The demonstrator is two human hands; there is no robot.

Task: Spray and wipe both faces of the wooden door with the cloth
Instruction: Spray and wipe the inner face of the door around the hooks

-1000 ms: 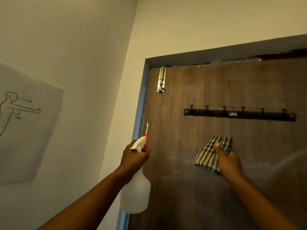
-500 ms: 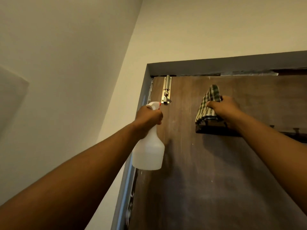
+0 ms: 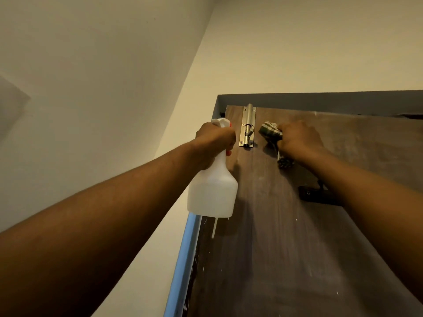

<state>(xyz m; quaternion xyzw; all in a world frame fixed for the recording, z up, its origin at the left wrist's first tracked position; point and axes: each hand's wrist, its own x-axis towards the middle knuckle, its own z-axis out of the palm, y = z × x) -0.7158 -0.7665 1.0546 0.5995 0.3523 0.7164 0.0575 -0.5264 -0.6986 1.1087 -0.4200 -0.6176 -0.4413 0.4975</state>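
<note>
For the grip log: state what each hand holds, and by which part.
The left hand grips the spray bottle at its neck. The right hand clutches the checked cloth, bunched up, against the door.

Dim warm light, wide-angle distortion

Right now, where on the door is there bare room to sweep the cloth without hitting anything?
Free: the wide lower door face below the spray bottle and hook rail; also the top strip right of the right hand, between door frame and rail. Crowded: the top-left corner, where the bolt latch sits between the left hand and the cloth.
</note>
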